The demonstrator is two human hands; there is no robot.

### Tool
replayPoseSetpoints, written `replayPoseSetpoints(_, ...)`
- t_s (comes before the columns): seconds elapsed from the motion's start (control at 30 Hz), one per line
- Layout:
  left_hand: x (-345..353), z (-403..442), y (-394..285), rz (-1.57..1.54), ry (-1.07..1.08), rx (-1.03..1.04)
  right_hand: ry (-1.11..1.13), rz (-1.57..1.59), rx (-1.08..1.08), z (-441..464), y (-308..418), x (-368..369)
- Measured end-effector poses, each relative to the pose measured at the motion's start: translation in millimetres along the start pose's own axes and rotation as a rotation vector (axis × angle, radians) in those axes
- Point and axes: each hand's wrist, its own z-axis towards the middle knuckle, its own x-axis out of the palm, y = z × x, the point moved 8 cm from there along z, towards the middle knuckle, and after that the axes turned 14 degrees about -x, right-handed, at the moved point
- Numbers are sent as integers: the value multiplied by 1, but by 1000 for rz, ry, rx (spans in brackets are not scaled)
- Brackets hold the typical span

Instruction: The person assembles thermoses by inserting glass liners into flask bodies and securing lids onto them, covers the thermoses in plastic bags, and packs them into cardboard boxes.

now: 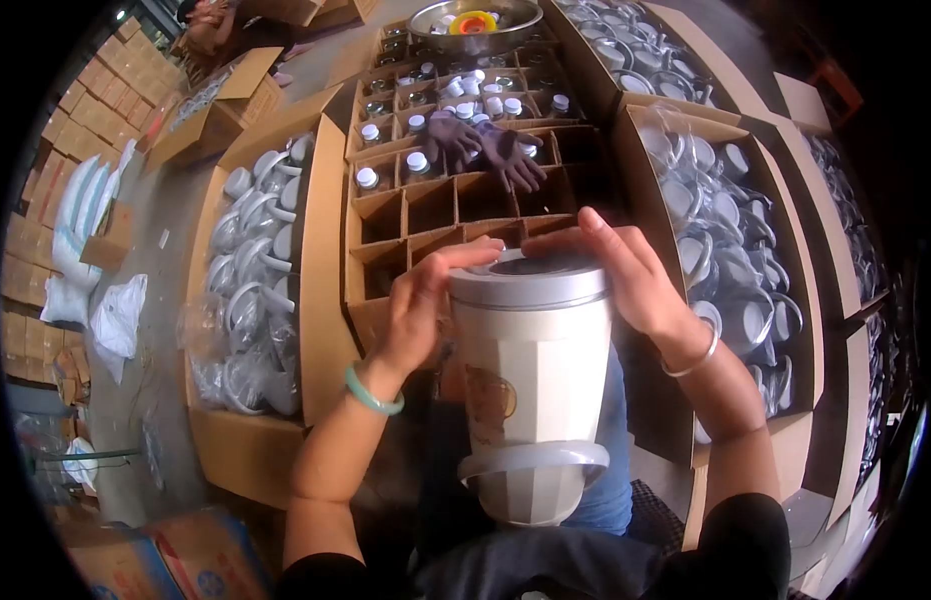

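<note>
A white faceted thermos flask casing [540, 365] with a brown printed mark lies against my lap, its grey-rimmed mouth tipped away from me. Around its narrower near end sits a grey ring-like handle [535, 460]. My left hand [413, 305] curls around the left side of the rim, fingertips at the top edge. Against the right side presses my right hand [633, 275], fingers bent over the rim and thumb raised. The inside of the mouth looks dark, and I cannot make out what is in it.
Ahead stands a divided carton [380, 220] with white-capped bottles; dark gloves [485, 145] lie on it. Behind is a metal bowl [475, 38]. Cartons of grey plastic parts flank me, left [320, 250] and right [800, 300]. White sacks [80, 230] and another person [207, 28] are farther left.
</note>
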Motion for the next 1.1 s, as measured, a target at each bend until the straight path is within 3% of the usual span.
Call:
replayPoseSetpoints(0.03,1,2,23,-227,41,-143,-34,-144,-139,3,17,2)
replayPoseSetpoints(0.07,4,3,44,-450,82,-279,-34,-143,-144,5,21,2)
replayPoseSetpoints(0.13,11,12,38,-346,97,-187,2,-130,-171,10,28,4)
replayPoseSetpoints(0.17,16,15,45,-466,177,-184,-57,-199,-476,10,44,4)
replayPoseSetpoints(0.2,22,17,48,-587,256,-176,-36,-197,-475,10,44,7)
replayPoseSetpoints(0.27,23,19,45,-524,309,-73,157,-185,-468,8,42,18)
replayPoseSetpoints(0.3,20,17,50,-441,229,-128,176,-139,-292,7,26,12)
replayPoseSetpoints(0.33,14,14,43,-436,230,-129,189,-17,-331,10,15,11)
replayPoseSetpoints(0.4,0,3,3,231,53,130,152,90,-312,12,-13,3)
replayPoseSetpoints(0.47,21,-15,-62,727,-136,245,50,217,-279,16,-56,6)
replayPoseSetpoints(0.53,42,-27,-93,905,-272,387,-44,1000,152,16,-87,35)
replayPoseSetpoints(0.6,40,-22,-87,971,-211,318,4,1115,129,18,-88,35)
replayPoseSetpoints(0.67,24,-19,-71,747,-181,354,111,1049,56,15,-65,27)
replayPoseSetpoints(0.73,22,-4,-12,202,58,13,-115,167,-116,-3,-6,0)
replayPoseSetpoints(0.77,20,0,18,-65,101,-155,-29,-77,-302,-15,34,6)
replayPoseSetpoints(0.83,11,9,47,-220,90,-250,-66,53,-440,-19,40,4)
replayPoseSetpoints(0.87,-4,15,53,-192,26,-195,-78,117,-509,-21,44,3)
replayPoseSetpoints(0.9,-16,15,50,-183,-29,-122,-69,5,-439,-12,27,-14)
replayPoseSetpoints(0.93,-8,10,12,-461,-46,-68,-55,-105,-362,-4,22,-25)
replayPoseSetpoints(0.97,18,3,3,-451,143,-106,99,86,-159,-12,9,-8)
replayPoseSetpoints(1.0,21,8,8,-290,95,-38,171,-75,-175,-15,13,2)
replayPoseSetpoints(1.03,26,14,54,-421,227,-323,212,-270,-434,-17,51,18)
replayPoseSetpoints(1.07,28,19,59,-489,307,-402,251,-461,-704,-23,93,36)
replayPoseSetpoints(1.1,30,22,64,-552,381,-487,321,-393,-657,-24,99,43)
